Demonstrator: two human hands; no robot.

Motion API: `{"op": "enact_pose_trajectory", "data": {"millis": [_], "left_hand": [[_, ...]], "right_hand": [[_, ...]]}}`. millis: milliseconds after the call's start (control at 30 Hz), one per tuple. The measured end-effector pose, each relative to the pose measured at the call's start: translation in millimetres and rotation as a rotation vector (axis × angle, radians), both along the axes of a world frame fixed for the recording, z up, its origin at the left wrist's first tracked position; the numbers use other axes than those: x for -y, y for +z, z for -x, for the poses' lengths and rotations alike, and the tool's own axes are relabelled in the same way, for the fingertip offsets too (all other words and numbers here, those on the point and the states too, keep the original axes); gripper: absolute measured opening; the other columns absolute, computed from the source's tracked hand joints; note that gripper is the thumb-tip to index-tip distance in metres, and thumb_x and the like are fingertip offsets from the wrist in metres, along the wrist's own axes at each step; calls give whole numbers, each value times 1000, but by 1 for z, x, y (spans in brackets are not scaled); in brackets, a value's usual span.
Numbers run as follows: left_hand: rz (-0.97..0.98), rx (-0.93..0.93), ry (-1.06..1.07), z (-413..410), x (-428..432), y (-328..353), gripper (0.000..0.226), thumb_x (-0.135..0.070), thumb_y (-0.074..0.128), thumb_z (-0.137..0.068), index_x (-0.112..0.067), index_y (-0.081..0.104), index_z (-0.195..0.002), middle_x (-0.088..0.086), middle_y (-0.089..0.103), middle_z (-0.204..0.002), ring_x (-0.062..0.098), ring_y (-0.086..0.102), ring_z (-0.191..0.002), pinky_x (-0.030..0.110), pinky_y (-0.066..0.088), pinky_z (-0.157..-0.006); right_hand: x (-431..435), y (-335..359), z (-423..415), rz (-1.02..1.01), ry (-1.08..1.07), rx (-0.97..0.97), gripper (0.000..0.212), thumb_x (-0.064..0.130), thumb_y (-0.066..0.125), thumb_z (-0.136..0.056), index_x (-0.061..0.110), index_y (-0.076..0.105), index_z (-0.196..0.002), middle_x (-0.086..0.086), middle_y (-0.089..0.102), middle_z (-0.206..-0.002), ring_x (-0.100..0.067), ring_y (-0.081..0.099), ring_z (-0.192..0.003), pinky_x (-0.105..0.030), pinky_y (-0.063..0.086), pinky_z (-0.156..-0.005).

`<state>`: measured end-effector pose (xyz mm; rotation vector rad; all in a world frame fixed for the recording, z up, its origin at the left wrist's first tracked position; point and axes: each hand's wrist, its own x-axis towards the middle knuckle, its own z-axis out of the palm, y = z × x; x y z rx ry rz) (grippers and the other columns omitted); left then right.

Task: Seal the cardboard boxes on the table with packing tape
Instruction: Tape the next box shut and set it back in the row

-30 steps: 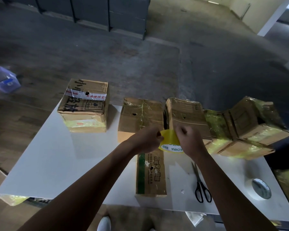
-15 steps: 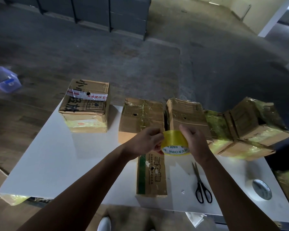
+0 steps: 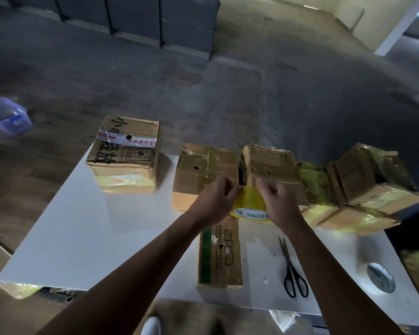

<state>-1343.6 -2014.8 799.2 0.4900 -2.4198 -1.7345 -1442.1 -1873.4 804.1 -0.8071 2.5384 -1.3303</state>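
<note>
A yellow roll of packing tape [image 3: 250, 206] is held in the air between both hands, above the far end of a narrow cardboard box [image 3: 220, 256] with green print. My left hand [image 3: 213, 200] grips the roll's left side, fingertips at its top edge. My right hand [image 3: 277, 205] curls over the roll's right side, fingers bent at its top. Several cardboard boxes wrapped in yellowish tape stand along the white table's [image 3: 82, 228] far edge: one at the back left [image 3: 125, 154], two in the middle [image 3: 205, 169] [image 3: 270, 165], and a stacked cluster at the right [image 3: 363, 187].
Black-handled scissors [image 3: 291, 272] lie shut on the table right of the narrow box. A round grey disc [image 3: 380, 278] sits in the table's near right corner. A clear blue bin [image 3: 7, 116] stands on the floor at far left. Dark cabinets line the back.
The roll has turned in my hands so more of its yellow face shows. My right hand's fingers have curled over its top, and both hands shifted slightly.
</note>
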Motion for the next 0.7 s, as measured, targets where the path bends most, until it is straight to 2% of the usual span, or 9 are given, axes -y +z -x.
{"op": "enact_pose_trajectory", "data": {"millis": [67,167,233,333,433,567,700], "left_hand": [[91,-30,20,0,-2,0,19,-31,45,-101,-20,44,-86,5,61,-81,19,68,-72,29,57,-58],[274,-71,46,2,-6,-2,16,-28,43,-102,-20,43,-88,-6,52,-72,6,56,-61,13,43,-47],[364,-89,31,2,-8,-3,14,-27,41,-102,-21,41,-90,-9,49,-69,3,50,-56,11,37,-44],[463,-125,-25,1,-7,-4,12,-25,39,-102,-22,38,-91,-12,45,-67,1,48,-54,12,32,-42],[536,-214,-79,0,-6,-4,8,-20,42,-101,-17,39,-94,-17,36,-65,-3,41,-50,8,35,-43],[493,-214,-56,0,-5,-7,15,-16,47,-99,-16,37,-88,-14,40,-66,-1,44,-53,7,37,-46],[306,-237,44,1,-8,-7,25,-12,44,-100,-23,37,-78,-9,44,-63,1,48,-49,12,36,-44]], "right_hand": [[1,-1,-1,-1,9,-27,42,36,50,-97,7,57,-68,-1,51,-53,-8,57,-47,-18,39,-42],[2,-3,-2,5,23,-68,41,34,49,-98,19,53,-61,2,53,-50,-8,57,-47,-16,38,-41],[2,-4,-3,10,38,-77,39,33,49,-98,22,52,-61,7,55,-50,-4,57,-46,-12,37,-39],[1,-6,-4,16,65,-91,37,32,49,-98,24,53,-63,4,52,-48,-5,57,-45,-13,39,-40],[0,-7,-4,28,75,-91,37,28,49,-99,25,51,-62,8,53,-48,-2,54,-43,-12,38,-40],[1,-7,-6,28,56,-57,40,30,50,-99,25,50,-59,16,57,-51,2,56,-43,-8,36,-39],[2,-9,-3,63,-26,40,44,36,52,-97,21,47,-56,11,53,-45,0,52,-37,-10,34,-36]]}}
